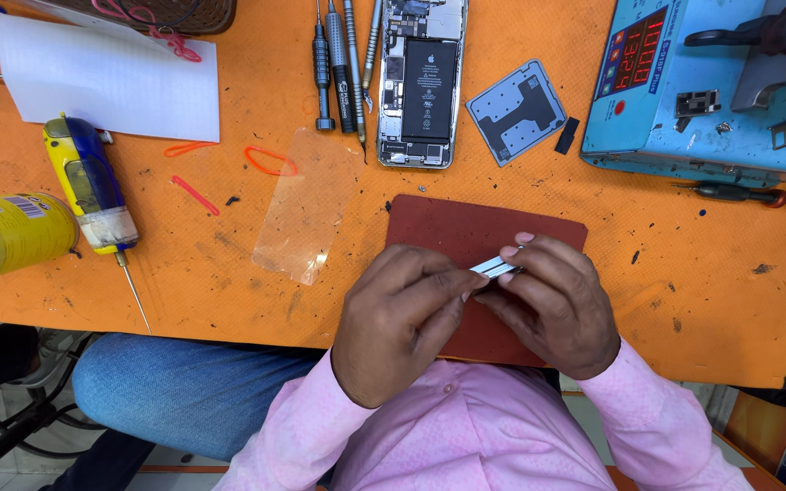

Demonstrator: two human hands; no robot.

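While both hands were up close together over the dark red mat [466, 227], they were pinched on the same little thing: a thin silvery metal strip [494, 266]. The left hand [402, 318] had it by the near end between thumb and fingertips, and the right hand [557, 305] closed over the far end, so only a short shiny bit showed between them. Couldn't tell exactly what kind of part it was, too much was hidden by the fingers.

The strip sat just above the mat, which lay on the orange bench [256, 300] right in front of the person's pink shirt. Further back there was an opened phone [422, 82] with its black battery showing, a row of small screwdrivers [338, 64] just left of it, and a grey metal plate [516, 111] to its right. A clear screen film [307, 205] lay left of the mat. At the far right stood a blue machine [711, 91] with a red number display. Off to the left were a sheet of white paper [106, 77], a yellow and blue tool with a needle tip [93, 186] and a yellow can [6, 236].
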